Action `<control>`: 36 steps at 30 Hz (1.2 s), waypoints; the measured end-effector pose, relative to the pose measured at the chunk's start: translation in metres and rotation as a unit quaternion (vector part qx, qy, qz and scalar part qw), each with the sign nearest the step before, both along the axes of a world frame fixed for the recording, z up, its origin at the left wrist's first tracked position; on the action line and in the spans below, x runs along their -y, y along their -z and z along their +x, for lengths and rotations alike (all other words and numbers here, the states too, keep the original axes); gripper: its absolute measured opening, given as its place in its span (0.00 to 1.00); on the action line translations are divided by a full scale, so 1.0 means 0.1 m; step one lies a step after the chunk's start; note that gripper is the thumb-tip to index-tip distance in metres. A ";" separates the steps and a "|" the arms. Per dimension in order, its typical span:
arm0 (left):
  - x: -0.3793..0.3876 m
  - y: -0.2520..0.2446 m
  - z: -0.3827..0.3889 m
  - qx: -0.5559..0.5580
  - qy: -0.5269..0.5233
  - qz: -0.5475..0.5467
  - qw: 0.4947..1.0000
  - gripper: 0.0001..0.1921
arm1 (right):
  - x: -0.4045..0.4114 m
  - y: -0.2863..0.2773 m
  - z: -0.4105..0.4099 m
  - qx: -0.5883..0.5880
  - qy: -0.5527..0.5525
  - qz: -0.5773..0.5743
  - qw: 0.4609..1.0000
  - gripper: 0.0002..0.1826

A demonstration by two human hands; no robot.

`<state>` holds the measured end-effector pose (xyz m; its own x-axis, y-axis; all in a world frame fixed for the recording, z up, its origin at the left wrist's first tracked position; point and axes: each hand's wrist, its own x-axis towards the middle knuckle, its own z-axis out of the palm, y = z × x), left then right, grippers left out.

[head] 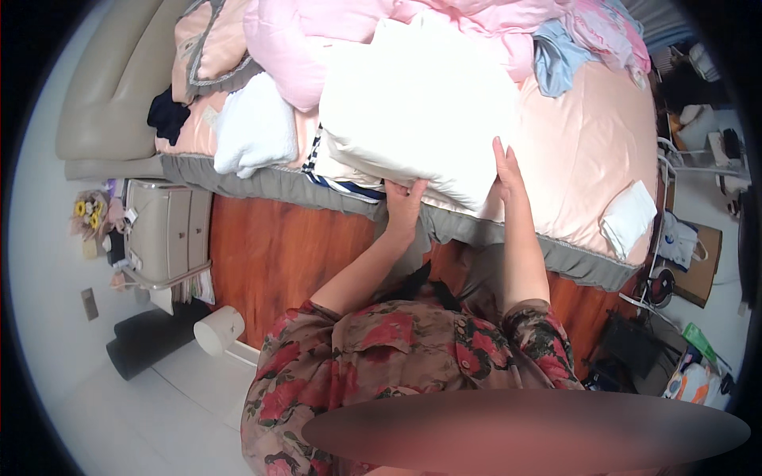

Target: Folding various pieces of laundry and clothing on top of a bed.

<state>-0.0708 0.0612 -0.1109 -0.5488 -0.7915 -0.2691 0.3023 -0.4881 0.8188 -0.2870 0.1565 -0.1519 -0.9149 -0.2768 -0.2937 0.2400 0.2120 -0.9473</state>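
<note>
A large folded white cloth (417, 107), thick and overexposed, lies on the bed in front of me. My left hand (405, 205) grips its near edge, with the thumb on top and the fingers tucked beneath. At its right edge is my right hand (506, 172), palm against the side and fingers pointing away from me; whether it grips the cloth is unclear. Beneath the white cloth, a navy and white striped fabric (348, 187) pokes out at the bed's edge. To the left sits a folded white towel (259, 128).
A pink quilt (286, 53) is bunched behind the cloth, with a light blue garment (556, 56) at its right. A small folded white cloth (630, 219) rests near the bed's right corner. A nightstand (158, 232) and a white bin (219, 331) stand to the left.
</note>
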 end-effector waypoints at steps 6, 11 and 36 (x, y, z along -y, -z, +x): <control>0.22 0.20 -0.08 0.034 0.000 0.014 0.999 0.26 | 0.17 -0.36 0.26 0.142 -0.094 -0.147 0.974 0.38; 0.06 -0.41 -0.34 -0.019 0.074 0.042 0.996 0.25 | 0.01 -0.89 0.14 0.015 -0.034 -0.137 0.990 0.23; -0.30 -0.01 -0.74 0.212 0.395 0.066 0.891 0.29 | -1.56 -0.64 1.08 0.055 0.192 -0.024 0.980 0.21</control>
